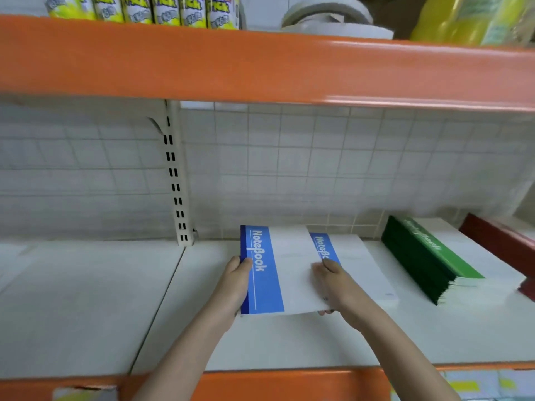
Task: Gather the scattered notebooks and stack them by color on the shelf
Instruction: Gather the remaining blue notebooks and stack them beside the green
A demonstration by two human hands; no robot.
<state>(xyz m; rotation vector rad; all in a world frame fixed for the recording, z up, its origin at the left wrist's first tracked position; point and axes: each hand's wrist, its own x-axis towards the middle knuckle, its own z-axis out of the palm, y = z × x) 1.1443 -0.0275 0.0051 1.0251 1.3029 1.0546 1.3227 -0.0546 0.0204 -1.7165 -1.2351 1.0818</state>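
The blue notebook (263,270) in front reads "NoteBook" in white letters running down its blue band. The second blue notebook (325,246), partly beneath it, shows "NoteBo" before a thumb covers the rest. White lettering on the green notebooks (428,256) and the print on the yellow-labelled containers (144,10) above are too blurred to read.

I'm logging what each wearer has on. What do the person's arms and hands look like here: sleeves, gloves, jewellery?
Both arms are bare up to the bottom edge of the picture, with no sleeve in view. The left hand and right hand wear no gloves; no watch, ring or bracelet shows.
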